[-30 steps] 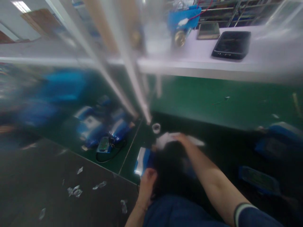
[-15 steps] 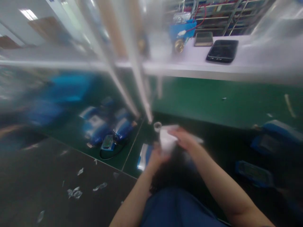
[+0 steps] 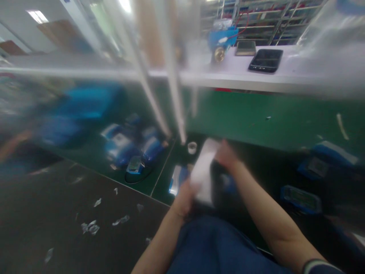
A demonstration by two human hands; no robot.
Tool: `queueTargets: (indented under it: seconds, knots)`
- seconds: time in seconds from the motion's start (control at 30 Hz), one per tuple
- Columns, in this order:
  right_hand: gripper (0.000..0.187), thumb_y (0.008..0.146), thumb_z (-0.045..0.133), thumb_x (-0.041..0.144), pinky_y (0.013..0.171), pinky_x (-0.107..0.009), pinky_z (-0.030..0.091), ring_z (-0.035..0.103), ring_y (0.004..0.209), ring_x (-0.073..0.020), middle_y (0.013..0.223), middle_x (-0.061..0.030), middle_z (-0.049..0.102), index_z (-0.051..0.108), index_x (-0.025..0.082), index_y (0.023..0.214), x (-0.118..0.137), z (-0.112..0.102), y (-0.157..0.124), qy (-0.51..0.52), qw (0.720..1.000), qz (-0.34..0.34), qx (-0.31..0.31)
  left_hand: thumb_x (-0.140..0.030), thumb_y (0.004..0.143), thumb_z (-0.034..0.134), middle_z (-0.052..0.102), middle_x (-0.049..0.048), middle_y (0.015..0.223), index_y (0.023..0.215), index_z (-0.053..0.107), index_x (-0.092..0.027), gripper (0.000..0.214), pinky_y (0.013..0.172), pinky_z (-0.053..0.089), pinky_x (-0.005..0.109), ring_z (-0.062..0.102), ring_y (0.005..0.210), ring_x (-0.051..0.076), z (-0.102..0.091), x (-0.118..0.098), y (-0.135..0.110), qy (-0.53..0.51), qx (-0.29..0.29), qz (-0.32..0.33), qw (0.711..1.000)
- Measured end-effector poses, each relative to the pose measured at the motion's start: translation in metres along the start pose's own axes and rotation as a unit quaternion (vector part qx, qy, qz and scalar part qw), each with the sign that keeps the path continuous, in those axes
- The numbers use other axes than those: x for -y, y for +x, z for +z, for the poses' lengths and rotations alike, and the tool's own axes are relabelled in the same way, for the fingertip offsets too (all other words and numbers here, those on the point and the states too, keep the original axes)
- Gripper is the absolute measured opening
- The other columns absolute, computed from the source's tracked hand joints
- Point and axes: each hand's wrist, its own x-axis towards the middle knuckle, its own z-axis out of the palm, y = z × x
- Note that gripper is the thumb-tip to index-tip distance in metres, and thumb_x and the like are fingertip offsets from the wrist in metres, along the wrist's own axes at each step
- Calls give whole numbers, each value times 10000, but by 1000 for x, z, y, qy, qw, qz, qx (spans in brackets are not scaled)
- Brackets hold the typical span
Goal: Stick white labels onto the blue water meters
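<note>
Both my hands hold a white flat piece point(image 3: 203, 173) over a dark object point(image 3: 221, 186) just in front of me. My left hand point(image 3: 184, 198) grips the near, lower end of the white piece. My right hand point(image 3: 226, 155) pinches its far, upper end. The picture is smeared by motion, so the fingers are not sharp. A blue and white device point(image 3: 176, 179) lies on the green bench point(image 3: 256, 118) just left of my hands. A small white ring point(image 3: 192, 147) stands behind it.
Several blue devices with a black cable point(image 3: 134, 150) lie at the left. More blue devices point(image 3: 300, 198) lie at the right. A dark mat point(image 3: 57, 213) with scraps of clear film covers the near left. A white shelf point(image 3: 256, 78) carries a black phone point(image 3: 265, 60).
My left hand rose from the dark object to the white piece and took its near end. The piece now stretches lengthwise between both hands. The camera tilted slightly.
</note>
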Motion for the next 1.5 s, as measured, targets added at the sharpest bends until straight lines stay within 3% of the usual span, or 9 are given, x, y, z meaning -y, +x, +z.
queueTargets:
  seconds: [0.17, 0.23, 0.53, 0.7, 0.8, 0.93, 1.2, 1.37, 1.5]
  knots:
    - [325, 677, 584, 405, 647, -265, 440, 568, 704, -163, 744, -63, 627, 611, 106, 799, 16, 28, -61, 58, 959, 18, 275, -255, 712, 543, 645, 85, 894, 901, 639, -129, 247, 814, 412, 272, 562, 871, 191, 7, -37, -23, 14, -110, 67, 992]
    - [242, 647, 608, 325, 602, -238, 416, 548, 660, -139, 736, -43, 623, 608, 109, 755, 20, 35, -77, 56, 949, 39, 309, -255, 713, 538, 642, 97, 885, 878, 643, -120, 238, 774, 421, 276, 562, 846, 199, 8, -44, -30, 16, -132, 37, 990]
    - [259, 659, 583, 366, 518, -235, 363, 508, 554, -113, 659, -34, 591, 572, 122, 748, 27, 38, -74, 150, 956, 112, 228, -237, 695, 576, 635, 87, 920, 1018, 568, -128, 341, 701, 451, 282, 587, 788, 185, 0, -22, -42, -3, -53, 19, 998]
    - [299, 727, 519, 424, 495, -256, 328, 468, 514, -121, 581, -35, 552, 580, 151, 622, 36, 30, -84, -181, 978, -12, 106, -258, 710, 555, 636, 52, 906, 972, 593, -151, 286, 711, 431, 253, 575, 809, 168, -7, -30, -49, 99, -121, 46, 987]
    - [204, 732, 547, 365, 620, -288, 395, 526, 686, -158, 766, -53, 588, 602, 170, 752, 52, 29, -96, -232, 959, -160, 14, -212, 681, 560, 645, 48, 902, 976, 607, -149, 306, 694, 436, 246, 583, 771, 162, -11, -32, -52, 99, -98, 34, 990]
    - [196, 732, 577, 276, 797, -318, 395, 514, 897, -171, 969, -60, 576, 610, 190, 906, 72, 36, -110, -182, 925, -313, 111, -208, 727, 505, 652, 44, 891, 993, 607, -161, 288, 685, 439, 243, 589, 773, 160, -12, -33, -57, 158, -47, 63, 984]
    - [68, 722, 590, 233, 641, -246, 389, 496, 637, -106, 683, 1, 577, 599, 171, 697, 76, 42, -115, -189, 926, -303, 126, -262, 716, 549, 650, 51, 779, 817, 678, -177, 184, 698, 431, 265, 563, 694, 153, -14, -32, -63, 236, -2, 107, 966]
    - [123, 787, 526, 234, 672, -265, 418, 523, 627, -101, 655, 3, 600, 589, 169, 703, 75, 45, -119, -205, 884, -417, 57, -222, 671, 592, 646, 68, 734, 791, 662, -124, 170, 677, 444, 255, 561, 714, 169, -14, -38, -66, 53, -20, 67, 996]
    - [97, 792, 511, 148, 848, -342, 420, 586, 798, -131, 831, -34, 652, 606, 159, 808, 67, 52, -123, -241, 797, -553, -32, -301, 677, 604, 647, 90, 860, 875, 635, -126, 266, 771, 444, 312, 575, 821, 210, -7, -46, -72, -109, -18, 47, 993]
